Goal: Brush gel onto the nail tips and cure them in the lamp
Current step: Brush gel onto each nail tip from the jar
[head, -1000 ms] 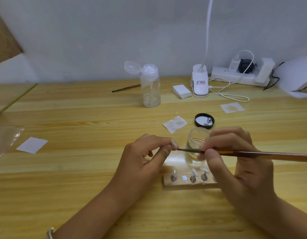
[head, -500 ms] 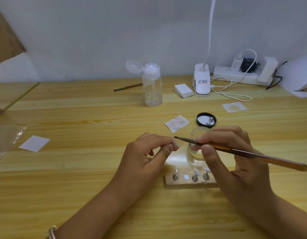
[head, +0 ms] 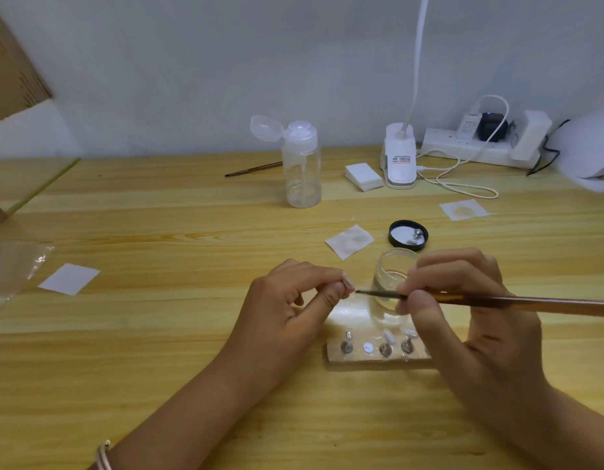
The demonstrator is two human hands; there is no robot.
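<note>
Nail tip, as I judge it: small pale piece, hard to tell from fingernail. Pinched between thumb and forefinger of left hand, other fingers curled; held off table so bristles can reach its face. Brush tip touching or just shy, cannot tell. Right hand grips brush pencil-fashion near ferrule, for fine control. Open gel jar at 12 o'clock of brush, for dipping; wooden holder with more tips at 6. White lamp, I take it, at 2 o'clock, well apart. Curing not yet begun.
</note>
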